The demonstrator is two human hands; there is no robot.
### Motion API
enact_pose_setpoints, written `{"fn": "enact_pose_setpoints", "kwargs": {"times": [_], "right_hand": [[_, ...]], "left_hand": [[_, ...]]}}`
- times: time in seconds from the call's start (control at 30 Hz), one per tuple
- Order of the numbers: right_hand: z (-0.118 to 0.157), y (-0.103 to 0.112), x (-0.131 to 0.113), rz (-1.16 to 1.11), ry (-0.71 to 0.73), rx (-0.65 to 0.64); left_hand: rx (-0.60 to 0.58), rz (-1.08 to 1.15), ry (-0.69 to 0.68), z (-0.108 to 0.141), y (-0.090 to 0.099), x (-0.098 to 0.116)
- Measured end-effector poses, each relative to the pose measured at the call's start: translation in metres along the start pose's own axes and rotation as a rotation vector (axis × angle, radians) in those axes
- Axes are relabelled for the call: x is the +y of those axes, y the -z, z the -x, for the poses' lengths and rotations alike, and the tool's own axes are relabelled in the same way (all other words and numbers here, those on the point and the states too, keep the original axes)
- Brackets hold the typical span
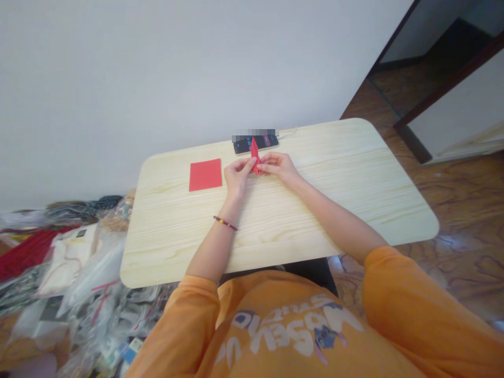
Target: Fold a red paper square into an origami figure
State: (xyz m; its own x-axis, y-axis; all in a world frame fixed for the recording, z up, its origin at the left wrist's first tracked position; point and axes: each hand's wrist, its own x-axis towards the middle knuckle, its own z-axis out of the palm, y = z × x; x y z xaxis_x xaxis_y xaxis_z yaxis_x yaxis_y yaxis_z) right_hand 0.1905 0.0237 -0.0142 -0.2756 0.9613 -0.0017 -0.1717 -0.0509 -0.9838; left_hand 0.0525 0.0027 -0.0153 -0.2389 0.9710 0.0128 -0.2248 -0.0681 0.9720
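Note:
Between my two hands, over the far middle of the table, a folded piece of red paper [254, 149] stands with a narrow pointed tip up. My left hand [238, 175] pinches its lower left side between thumb and fingers. From the right, my right hand [280, 167] pinches the lower part of the same paper. A flat red square of paper [205, 175] lies on the table, left of my left hand. Just behind the folded paper is a phone [241, 145], partly hidden by it.
The pale wooden table [173, 226] has rounded corners and stands against a white wall [177, 68]. A white cable [289, 133] runs from the phone's right end. Clothes and plastic bags [94, 268] are piled beside the table on the left. Wood flooring [468, 210] shows on the right.

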Motion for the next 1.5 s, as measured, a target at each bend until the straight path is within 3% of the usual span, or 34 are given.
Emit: {"fn": "enact_pose_setpoints", "kwargs": {"times": [0.47,0.97,1.5], "right_hand": [[-0.0005,0.0026,0.0011,0.014,-0.003,-0.003],[-0.0008,0.0041,-0.0002,0.009,-0.026,-0.025],[-0.0068,0.0059,0.0057,-0.061,-0.007,0.055]], "left_hand": [[0.012,-0.103,-0.018,0.0003,0.0002,-0.0014],[0.037,-0.074,0.030,0.0011,-0.0010,-0.0032],[-0.038,0.018,0.065,0.0026,-0.0008,0.0017]]}}
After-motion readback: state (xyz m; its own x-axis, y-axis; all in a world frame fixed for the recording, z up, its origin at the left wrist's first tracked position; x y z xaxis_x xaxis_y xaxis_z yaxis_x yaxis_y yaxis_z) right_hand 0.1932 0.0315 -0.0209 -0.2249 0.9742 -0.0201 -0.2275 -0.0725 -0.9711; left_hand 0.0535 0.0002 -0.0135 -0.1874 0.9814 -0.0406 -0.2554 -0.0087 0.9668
